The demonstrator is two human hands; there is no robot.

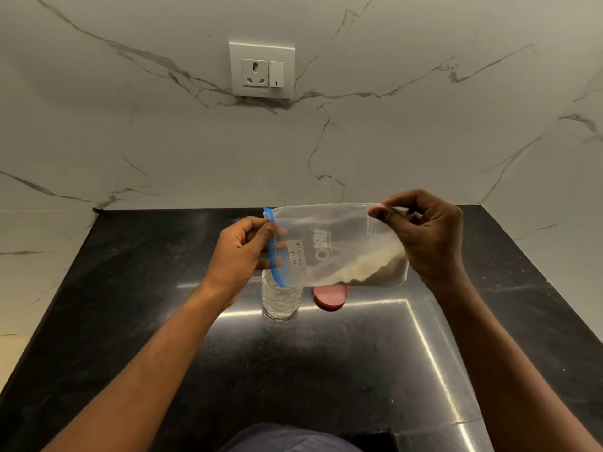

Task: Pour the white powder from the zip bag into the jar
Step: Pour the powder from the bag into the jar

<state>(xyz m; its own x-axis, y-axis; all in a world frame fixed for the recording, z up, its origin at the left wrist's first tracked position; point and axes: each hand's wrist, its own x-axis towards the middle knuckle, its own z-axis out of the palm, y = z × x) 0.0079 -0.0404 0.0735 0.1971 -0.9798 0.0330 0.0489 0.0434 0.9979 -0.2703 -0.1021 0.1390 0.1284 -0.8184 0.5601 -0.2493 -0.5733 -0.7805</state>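
Note:
A clear zip bag (336, 243) with a blue zip strip and a handwritten label lies sideways in the air above the counter. White powder (362, 272) sits in its lower right part. My left hand (243, 252) pinches the blue zip end on the left. My right hand (424, 236) grips the bag's bottom end on the right. A clear textured jar (280, 300) stands on the counter right under the zip end, without its lid. Its top is partly hidden by the bag.
A red lid (331, 296) lies on the black counter (293, 360) just right of the jar. Marble walls enclose the counter at the back and both sides. A wall socket (262, 69) is high on the back wall.

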